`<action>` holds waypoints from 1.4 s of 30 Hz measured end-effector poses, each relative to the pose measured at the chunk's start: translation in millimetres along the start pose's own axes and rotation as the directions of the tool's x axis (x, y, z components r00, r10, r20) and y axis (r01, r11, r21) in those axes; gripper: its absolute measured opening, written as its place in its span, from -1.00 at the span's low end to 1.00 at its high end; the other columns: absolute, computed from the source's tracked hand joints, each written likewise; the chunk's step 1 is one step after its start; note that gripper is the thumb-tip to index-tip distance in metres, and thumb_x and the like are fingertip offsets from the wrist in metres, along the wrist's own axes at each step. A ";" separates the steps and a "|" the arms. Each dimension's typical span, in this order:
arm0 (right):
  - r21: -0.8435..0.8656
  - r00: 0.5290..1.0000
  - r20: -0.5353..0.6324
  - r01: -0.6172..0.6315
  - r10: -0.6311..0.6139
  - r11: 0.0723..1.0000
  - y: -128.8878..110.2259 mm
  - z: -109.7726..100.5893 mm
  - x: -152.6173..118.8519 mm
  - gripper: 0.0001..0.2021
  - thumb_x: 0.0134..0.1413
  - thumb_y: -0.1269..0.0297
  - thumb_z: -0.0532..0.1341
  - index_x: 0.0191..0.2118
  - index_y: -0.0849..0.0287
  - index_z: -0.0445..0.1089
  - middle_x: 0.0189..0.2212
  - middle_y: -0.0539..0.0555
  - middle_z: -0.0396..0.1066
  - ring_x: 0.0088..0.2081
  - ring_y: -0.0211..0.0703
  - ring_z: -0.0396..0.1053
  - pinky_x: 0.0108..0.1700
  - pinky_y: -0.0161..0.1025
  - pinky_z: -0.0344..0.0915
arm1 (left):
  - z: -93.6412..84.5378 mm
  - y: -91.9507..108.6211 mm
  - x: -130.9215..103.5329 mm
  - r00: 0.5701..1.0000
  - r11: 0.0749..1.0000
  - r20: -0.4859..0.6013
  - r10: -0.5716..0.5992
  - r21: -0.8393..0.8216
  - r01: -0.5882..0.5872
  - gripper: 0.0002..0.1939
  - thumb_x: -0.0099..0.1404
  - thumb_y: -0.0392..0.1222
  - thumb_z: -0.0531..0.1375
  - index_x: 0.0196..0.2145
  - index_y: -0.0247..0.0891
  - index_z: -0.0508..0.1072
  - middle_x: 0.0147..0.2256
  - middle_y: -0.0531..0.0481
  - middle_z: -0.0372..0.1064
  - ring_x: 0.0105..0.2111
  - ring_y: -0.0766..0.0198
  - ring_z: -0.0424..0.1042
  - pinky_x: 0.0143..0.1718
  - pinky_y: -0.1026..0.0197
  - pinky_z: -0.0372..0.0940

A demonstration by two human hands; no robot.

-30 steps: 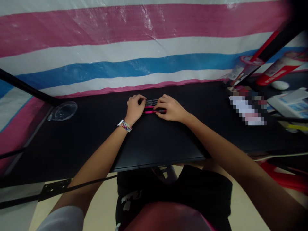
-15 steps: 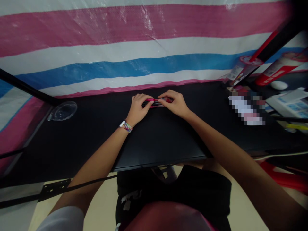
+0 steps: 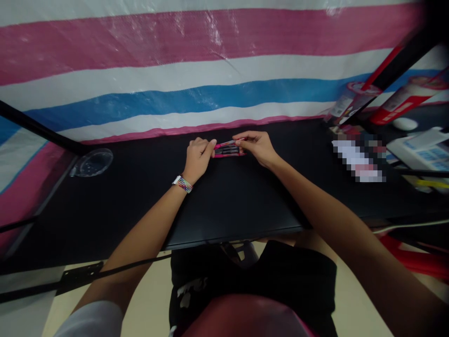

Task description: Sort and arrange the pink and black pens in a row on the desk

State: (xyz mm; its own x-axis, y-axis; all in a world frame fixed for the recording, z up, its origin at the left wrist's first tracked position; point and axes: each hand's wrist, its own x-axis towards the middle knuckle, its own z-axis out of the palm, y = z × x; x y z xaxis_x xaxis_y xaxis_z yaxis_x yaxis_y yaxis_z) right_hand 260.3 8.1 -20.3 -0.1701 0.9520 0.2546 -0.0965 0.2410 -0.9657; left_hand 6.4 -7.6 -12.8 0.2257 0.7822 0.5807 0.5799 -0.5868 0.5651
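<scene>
With fingers nearly closed, holds pens [image 3: 229,151] at frame centre in left hand [image 3: 196,161], apparently for steadiness; pinches top pen [image 3: 226,144] in right hand [image 3: 260,149], apparently for control.

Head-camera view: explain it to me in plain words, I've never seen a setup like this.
There is no robot here. One camera, worn on a person's head, looks forward and down past their arms, so the hands on the left and right are their own.

The left hand, with a colourful wristband, grips one end of a small row of slim pens, pink and dark. The right hand pinches the far end of the uppermost one. They look like pens, though they are small in view.

The surface is a black table. On its left lies a clear plastic dish or lid; on the right stands a red and white container. One patch there is pixelated and unreadable. Behind hangs a striped sheet.
</scene>
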 end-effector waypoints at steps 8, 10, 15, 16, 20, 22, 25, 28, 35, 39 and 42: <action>0.005 0.997 -0.067 -0.034 0.034 0.999 5.1 -6.4 4.0 -0.68 0.05 0.05 0.58 -0.09 0.05 0.75 -0.30 0.07 0.64 -0.36 -0.10 0.51 -0.16 0.04 0.58 | 1.5 -2.6 3.6 0.996 0.975 -0.050 -0.080 -0.211 0.068 -0.63 0.61 0.10 0.28 -0.32 -0.12 0.59 -0.30 -0.02 0.65 -0.22 0.13 0.58 0.00 0.01 0.41; 0.010 0.997 -0.061 -0.048 0.048 0.999 4.1 -6.7 4.0 -0.68 0.04 0.06 0.57 -0.09 0.05 0.74 -0.31 0.07 0.63 -0.35 -0.09 0.51 -0.14 0.05 0.58 | 1.9 -3.4 4.1 0.993 0.963 -0.037 -0.110 -0.250 0.098 -0.62 0.63 0.09 0.25 -0.33 -0.12 0.58 -0.39 0.01 0.58 -0.30 0.17 0.54 -0.05 0.03 0.41; 0.023 0.996 -0.076 -0.048 0.050 0.999 1.7 -5.8 3.1 -0.66 0.01 0.06 0.56 -0.10 0.06 0.73 -0.31 0.06 0.61 -0.35 -0.10 0.50 -0.12 0.05 0.55 | 3.6 -7.0 4.0 0.993 0.954 -0.042 -0.109 -0.287 0.092 -0.63 0.56 0.11 0.34 -0.35 -0.13 0.54 -0.39 0.02 0.54 -0.31 0.20 0.50 -0.12 0.08 0.40; 0.027 0.996 -0.076 -0.046 0.048 0.999 1.7 -5.7 3.1 -0.67 0.01 0.06 0.56 -0.10 0.06 0.73 -0.32 0.05 0.61 -0.36 -0.10 0.50 -0.14 0.04 0.55 | 4.0 -7.9 3.8 0.993 0.954 -0.029 -0.118 -0.283 0.105 -0.54 0.62 0.13 0.26 -0.41 -0.14 0.50 -0.45 0.02 0.49 -0.36 0.21 0.48 -0.15 0.07 0.39; 0.052 0.996 -0.077 -0.045 0.049 0.998 2.7 -5.4 3.5 -0.69 0.00 0.09 0.57 -0.12 0.06 0.73 -0.33 0.06 0.61 -0.38 -0.11 0.50 -0.17 0.02 0.53 | 4.6 -10.7 4.1 0.987 0.936 -0.100 -0.122 -0.342 0.081 -0.70 0.49 0.16 0.42 -0.18 -0.10 0.58 -0.41 0.08 0.46 -0.35 0.21 0.48 -0.16 0.09 0.39; 0.060 0.995 -0.090 -0.043 0.048 0.997 3.2 -5.4 3.7 -0.69 -0.01 0.10 0.57 -0.12 0.05 0.73 -0.32 0.05 0.62 -0.38 -0.12 0.49 -0.15 0.03 0.53 | 4.1 -11.3 4.3 0.990 0.939 -0.086 -0.116 -0.333 0.082 -0.68 0.48 0.17 0.42 -0.22 -0.11 0.57 -0.38 0.05 0.50 -0.31 0.20 0.50 -0.13 0.09 0.40; 0.078 0.993 -0.103 -0.043 0.051 0.996 3.6 -5.2 3.7 -0.72 -0.01 0.13 0.57 -0.14 0.04 0.75 -0.32 0.05 0.65 -0.39 -0.13 0.49 -0.15 0.02 0.52 | 3.6 -12.2 4.3 0.987 0.932 -0.055 -0.150 -0.342 0.123 -0.61 0.58 0.20 0.30 -0.29 -0.13 0.55 -0.43 0.05 0.48 -0.36 0.21 0.48 -0.15 0.08 0.39; 0.096 0.992 -0.111 -0.044 0.055 0.994 3.3 -4.6 3.6 -0.75 0.00 0.15 0.57 -0.16 0.04 0.75 -0.33 0.06 0.65 -0.39 -0.13 0.49 -0.14 0.02 0.52 | 3.1 -14.7 3.7 0.982 0.917 -0.116 -0.148 -0.388 0.092 -0.64 0.43 0.22 0.46 -0.13 -0.10 0.59 -0.34 0.05 0.55 -0.28 0.20 0.55 -0.09 0.09 0.42; 0.075 0.988 -0.142 -0.048 0.058 0.996 -1.8 -4.3 4.1 -0.75 -0.03 0.14 0.53 -0.17 0.03 0.71 -0.32 0.06 0.62 -0.36 -0.09 0.49 -0.09 0.06 0.56 | 1.8 -21.1 3.8 0.965 0.937 -0.117 -0.236 -0.291 0.194 -0.44 0.64 0.23 0.22 -0.46 -0.13 0.49 -0.57 0.06 0.37 -0.51 0.27 0.40 -0.34 0.10 0.34; -0.018 0.976 -0.218 -0.021 0.016 1.000 -1.2 -6.7 6.7 -0.75 -0.01 0.14 0.45 -0.17 0.04 0.67 -0.31 0.09 0.59 -0.27 0.00 0.53 -0.04 0.13 0.59 | 2.9 -24.8 5.0 0.960 0.931 -0.161 -0.231 -0.323 0.170 -0.71 0.51 0.10 0.38 -0.29 -0.11 0.60 -0.33 0.00 0.62 -0.29 0.21 0.58 -0.13 0.09 0.48; -0.061 0.963 -0.267 0.008 -0.024 0.998 0.8 -8.9 9.3 -0.76 -0.01 0.18 0.41 -0.17 0.05 0.65 -0.30 0.12 0.57 -0.18 0.07 0.55 -0.05 0.15 0.59 | 2.3 -26.9 5.3 0.957 0.927 -0.170 -0.236 -0.335 0.169 -0.84 0.46 0.00 0.42 -0.16 -0.11 0.66 -0.17 -0.05 0.70 -0.13 0.15 0.66 0.01 0.05 0.52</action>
State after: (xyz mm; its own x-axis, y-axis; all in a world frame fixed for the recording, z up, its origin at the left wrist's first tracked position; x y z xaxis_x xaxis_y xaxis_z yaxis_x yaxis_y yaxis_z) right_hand 267.3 18.9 -19.1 0.1006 0.9618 0.2548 -0.0383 0.2596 -0.9649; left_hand -6.1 12.8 -26.3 -0.0541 0.8514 0.5217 0.3132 -0.4816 0.8185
